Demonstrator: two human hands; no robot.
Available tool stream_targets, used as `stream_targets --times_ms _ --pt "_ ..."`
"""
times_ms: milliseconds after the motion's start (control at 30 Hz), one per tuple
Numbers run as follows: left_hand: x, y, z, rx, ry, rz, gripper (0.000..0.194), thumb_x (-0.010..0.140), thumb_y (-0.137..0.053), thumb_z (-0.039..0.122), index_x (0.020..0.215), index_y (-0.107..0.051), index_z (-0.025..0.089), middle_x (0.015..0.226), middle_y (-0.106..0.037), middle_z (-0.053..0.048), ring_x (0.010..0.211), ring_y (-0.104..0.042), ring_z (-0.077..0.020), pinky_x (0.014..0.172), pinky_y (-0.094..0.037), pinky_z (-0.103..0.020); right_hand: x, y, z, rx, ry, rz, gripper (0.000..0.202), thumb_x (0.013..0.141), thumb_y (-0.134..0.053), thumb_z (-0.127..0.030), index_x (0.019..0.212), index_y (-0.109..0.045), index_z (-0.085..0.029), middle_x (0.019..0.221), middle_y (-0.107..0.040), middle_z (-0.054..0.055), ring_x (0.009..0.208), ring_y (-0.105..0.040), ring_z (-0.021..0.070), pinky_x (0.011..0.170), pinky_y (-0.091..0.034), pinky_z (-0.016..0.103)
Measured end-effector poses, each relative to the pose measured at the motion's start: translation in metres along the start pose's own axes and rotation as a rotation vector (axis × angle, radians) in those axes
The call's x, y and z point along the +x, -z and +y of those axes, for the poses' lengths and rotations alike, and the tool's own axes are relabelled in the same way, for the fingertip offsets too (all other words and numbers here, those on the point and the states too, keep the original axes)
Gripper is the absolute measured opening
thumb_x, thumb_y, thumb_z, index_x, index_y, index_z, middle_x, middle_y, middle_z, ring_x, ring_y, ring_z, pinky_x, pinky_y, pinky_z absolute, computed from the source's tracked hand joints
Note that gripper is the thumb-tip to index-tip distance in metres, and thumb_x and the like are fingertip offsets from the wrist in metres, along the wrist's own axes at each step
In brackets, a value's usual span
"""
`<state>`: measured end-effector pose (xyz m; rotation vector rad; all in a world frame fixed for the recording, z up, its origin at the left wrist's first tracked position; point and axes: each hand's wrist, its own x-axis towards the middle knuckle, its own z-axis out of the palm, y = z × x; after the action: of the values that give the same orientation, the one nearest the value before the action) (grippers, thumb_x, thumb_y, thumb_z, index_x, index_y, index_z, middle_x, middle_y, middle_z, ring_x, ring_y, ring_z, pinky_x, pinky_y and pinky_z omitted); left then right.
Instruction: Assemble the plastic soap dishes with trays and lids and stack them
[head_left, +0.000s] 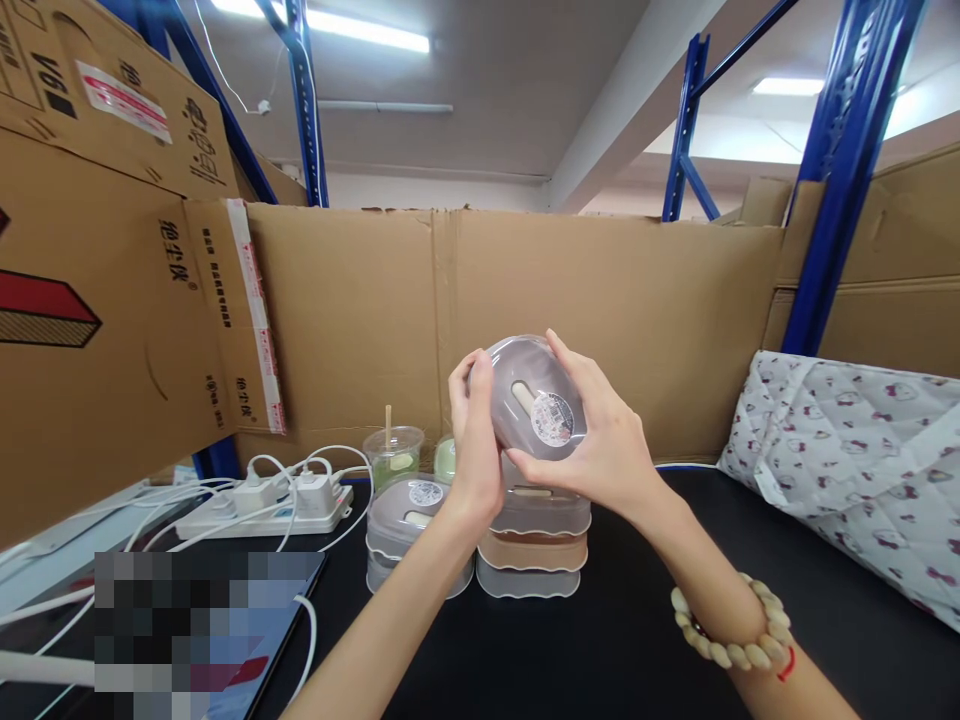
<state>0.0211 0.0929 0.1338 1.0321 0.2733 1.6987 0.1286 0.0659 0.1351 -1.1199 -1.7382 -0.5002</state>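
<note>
Both hands hold up a translucent grey, rounded plastic box [517,425] with a clear lid, tilted so that its top faces me. Its top carries a pale oblong piece and a round printed sticker. My left hand [478,430] is closed around its left side. My right hand [596,430] grips the right side, thumb at the lower edge and fingers at the upper. Just below stands a stack of similar wavy-rimmed boxes [532,553], grey and orange-brown, partly hidden by my hands. Beside it, behind my left forearm, is another grey stack [401,520] with a round sticker on top.
Behind the stacks stand a clear cup [394,445] with a stick and a pale green item [445,461]. At left are a white power strip [262,508] with cables and a tablet [277,600]. Cardboard [600,300] walls the back; a quilted patterned bag [862,460] lies right.
</note>
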Motion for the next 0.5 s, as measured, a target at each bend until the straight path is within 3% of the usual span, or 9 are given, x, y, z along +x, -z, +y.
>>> stream_targets --times_ms 100,233,400,500 --pt "0.001 0.002 0.001 0.040 -0.021 0.003 0.057 0.064 -0.074 0.047 0.110 -0.047 0.025 0.113 -0.057 -0.004 0.098 -0.058 -0.0189 0.081 -0.050 -0.031 0.000 0.003 -0.002 0.019 -0.001 -0.015 0.094 0.058 -0.064 -0.054 0.141 -0.029 -0.027 0.136 -0.038 0.004 0.118 -0.048 0.0190 0.094 -0.049 0.038" --pt "0.003 0.004 0.003 0.044 -0.035 -0.012 0.054 0.064 -0.074 0.043 0.109 -0.050 0.025 0.112 -0.058 -0.004 0.101 -0.059 -0.0192 0.084 -0.050 -0.031 0.002 0.005 -0.002 0.113 -0.058 -0.054 0.098 0.055 -0.068 -0.060 0.140 -0.031 -0.027 0.137 -0.037 0.005 0.121 -0.045 0.0217 0.096 -0.047 0.042" --pt "0.004 0.003 0.004 0.038 -0.071 -0.018 0.051 0.067 -0.071 0.042 0.109 -0.050 0.024 0.116 -0.058 -0.005 0.109 -0.056 -0.0202 0.091 -0.048 -0.032 0.007 0.003 0.007 0.474 -0.282 -0.058 0.094 0.062 -0.063 -0.060 0.141 -0.030 -0.020 0.128 -0.047 0.010 0.115 -0.051 0.0183 0.094 -0.049 0.036" --pt "0.004 0.004 0.003 0.043 -0.120 -0.041 0.047 0.069 -0.069 0.042 0.108 -0.051 0.023 0.117 -0.058 -0.006 0.110 -0.055 -0.0202 0.093 -0.047 -0.032 0.010 0.003 0.010 0.645 -0.372 -0.134 0.081 0.065 -0.061 -0.060 0.130 -0.044 -0.015 0.115 -0.056 0.011 0.098 -0.058 0.0140 0.083 -0.053 0.029"
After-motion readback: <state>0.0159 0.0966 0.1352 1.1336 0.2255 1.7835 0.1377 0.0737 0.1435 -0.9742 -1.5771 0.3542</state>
